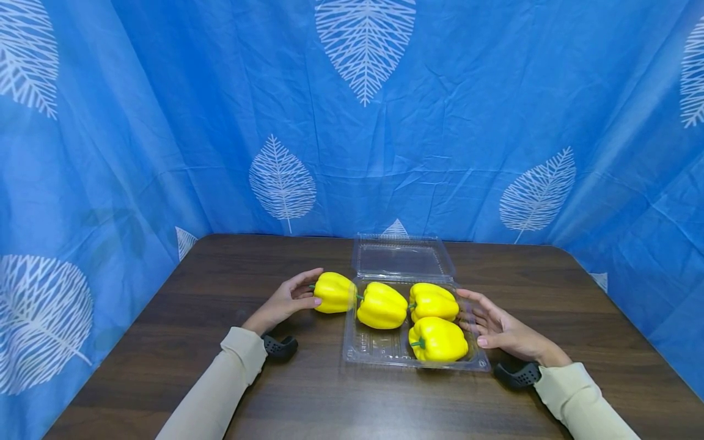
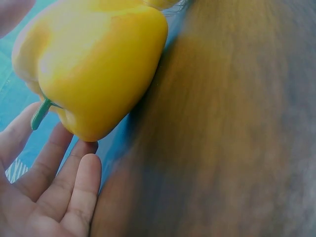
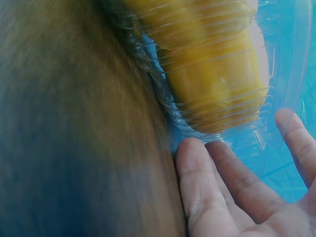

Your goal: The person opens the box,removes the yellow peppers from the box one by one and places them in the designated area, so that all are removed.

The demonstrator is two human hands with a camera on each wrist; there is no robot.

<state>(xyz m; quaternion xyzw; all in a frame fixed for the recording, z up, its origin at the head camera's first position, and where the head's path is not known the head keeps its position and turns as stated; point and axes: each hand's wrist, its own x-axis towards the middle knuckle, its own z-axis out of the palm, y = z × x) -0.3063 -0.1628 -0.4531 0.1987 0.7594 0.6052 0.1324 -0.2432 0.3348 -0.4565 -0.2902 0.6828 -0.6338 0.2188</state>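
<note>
My left hand (image 1: 286,302) holds a yellow bell pepper (image 1: 332,293) by its stem end, thumb on the near side and fingers at the far side. The pepper's other end is at the left rim of a clear plastic clamshell box (image 1: 376,351). In the left wrist view its green stem (image 2: 41,114) points toward the palm. Inside the box lie three more yellow bell peppers: one at left (image 1: 382,305), one at back right (image 1: 434,302) and one at front right (image 1: 440,340). Beside the box's right wall is my right hand (image 1: 508,333), fingers extended, fingertips at the plastic.
The box's lid (image 1: 404,258) is folded back toward the rear of the dark wooden table (image 1: 264,397). Behind the table hangs a blue curtain (image 1: 440,122) with white leaf prints. Black bands (image 1: 280,348) are on both wrists.
</note>
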